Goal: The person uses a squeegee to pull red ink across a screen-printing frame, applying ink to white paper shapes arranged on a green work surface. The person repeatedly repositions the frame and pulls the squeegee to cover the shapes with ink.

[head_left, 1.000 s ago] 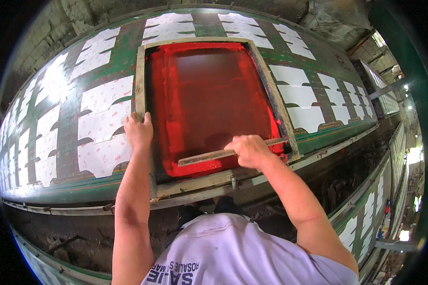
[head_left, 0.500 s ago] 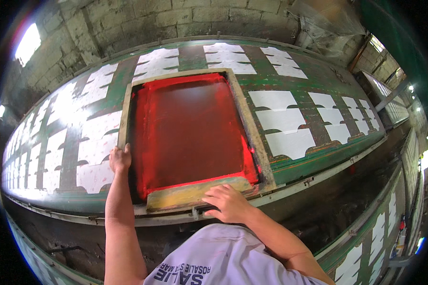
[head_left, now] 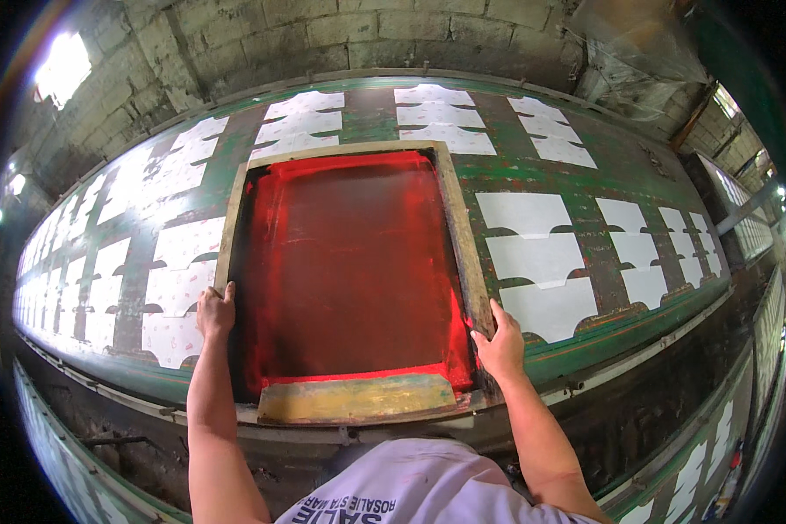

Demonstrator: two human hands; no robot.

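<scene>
A screen-printing screen (head_left: 351, 262) with a wooden frame and a dark mesh smeared with red ink lies on the long green printing table (head_left: 635, 162). My left hand (head_left: 217, 311) is closed on the frame's left side, and my right hand (head_left: 498, 343) grips its right side lower down. A wide squeegee (head_left: 356, 400), stained yellow, rests across the frame's near end, between my hands. White cut fabric pieces (head_left: 533, 249) lie in rows on both sides of the screen, those on the left printed with small red motifs.
A block wall (head_left: 393, 35) runs along the table's far side, with plastic sheeting (head_left: 637, 61) at the upper right. A metal rail follows the table's near edge. More tables with white pieces (head_left: 686, 480) stand behind me at lower right, and a metal post (head_left: 747, 210) is at the right.
My right hand left the squeegee at the near end of the screen and moved up onto the frame's right side. My left hand stays on the left side; the view shows more wall.
</scene>
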